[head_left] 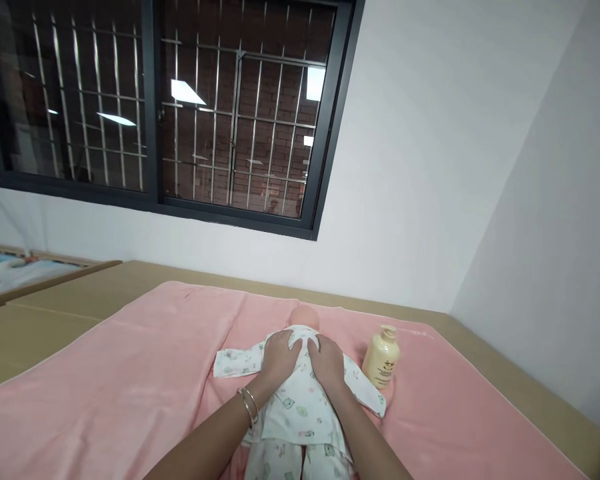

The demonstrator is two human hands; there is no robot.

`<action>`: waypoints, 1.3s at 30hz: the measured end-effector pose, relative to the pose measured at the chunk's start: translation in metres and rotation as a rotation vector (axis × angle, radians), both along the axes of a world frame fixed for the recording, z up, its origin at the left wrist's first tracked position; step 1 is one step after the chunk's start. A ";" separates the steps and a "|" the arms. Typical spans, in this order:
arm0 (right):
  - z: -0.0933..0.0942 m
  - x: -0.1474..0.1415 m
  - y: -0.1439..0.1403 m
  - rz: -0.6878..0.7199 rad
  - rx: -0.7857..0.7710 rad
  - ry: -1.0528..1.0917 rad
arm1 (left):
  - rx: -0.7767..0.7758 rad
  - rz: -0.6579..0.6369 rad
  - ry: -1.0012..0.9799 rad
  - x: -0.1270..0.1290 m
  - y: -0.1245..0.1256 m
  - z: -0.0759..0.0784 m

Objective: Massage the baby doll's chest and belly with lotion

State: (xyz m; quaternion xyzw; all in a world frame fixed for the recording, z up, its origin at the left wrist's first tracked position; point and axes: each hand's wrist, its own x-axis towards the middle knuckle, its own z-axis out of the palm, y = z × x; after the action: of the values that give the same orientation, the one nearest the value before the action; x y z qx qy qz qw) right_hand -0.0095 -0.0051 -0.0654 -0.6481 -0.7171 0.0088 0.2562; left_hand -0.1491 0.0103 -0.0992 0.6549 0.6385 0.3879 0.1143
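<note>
Doll [300, 400] lies mid-towel [130, 387], head at 12 o'clock, fully dressed in printed pajamas. Left hand [279, 358] and right hand [327, 363] both rest flat and open on its chest, gripping nothing. Lotion bottle [381, 357] stands at 3 o'clock, looks untouched so far.

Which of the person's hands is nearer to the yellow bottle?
Right. The right hand rests on the doll's chest, beside the yellow bottle but apart from it. The left hand lies farther away, on the doll's other side.
</note>
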 end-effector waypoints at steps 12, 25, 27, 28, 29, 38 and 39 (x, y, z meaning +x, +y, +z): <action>-0.002 0.000 0.004 0.031 -0.035 -0.052 | 0.029 -0.009 0.004 0.000 -0.003 0.002; 0.013 -0.009 -0.012 0.048 -0.071 -0.197 | -0.036 -0.196 0.096 -0.011 -0.009 0.026; 0.016 -0.011 -0.016 0.031 -0.071 -0.210 | -0.026 -0.184 0.116 -0.006 -0.015 0.030; 0.017 -0.011 -0.017 0.023 -0.073 -0.219 | -0.031 -0.156 0.138 -0.003 -0.018 0.031; 0.018 -0.011 -0.018 0.016 -0.076 -0.228 | -0.044 -0.112 0.167 0.000 -0.021 0.032; 0.023 -0.001 -0.014 0.083 -0.082 -0.214 | -0.025 -0.090 0.256 -0.002 -0.018 0.030; 0.024 -0.002 -0.015 0.097 -0.078 -0.213 | -0.014 -0.100 0.257 -0.002 -0.018 0.030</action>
State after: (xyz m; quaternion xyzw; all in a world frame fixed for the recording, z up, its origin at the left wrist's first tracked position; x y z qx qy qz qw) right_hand -0.0116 -0.0199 -0.0419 -0.6195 -0.7698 -0.0198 0.1524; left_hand -0.1507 -0.0082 -0.0688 0.7295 0.6170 0.2900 0.0555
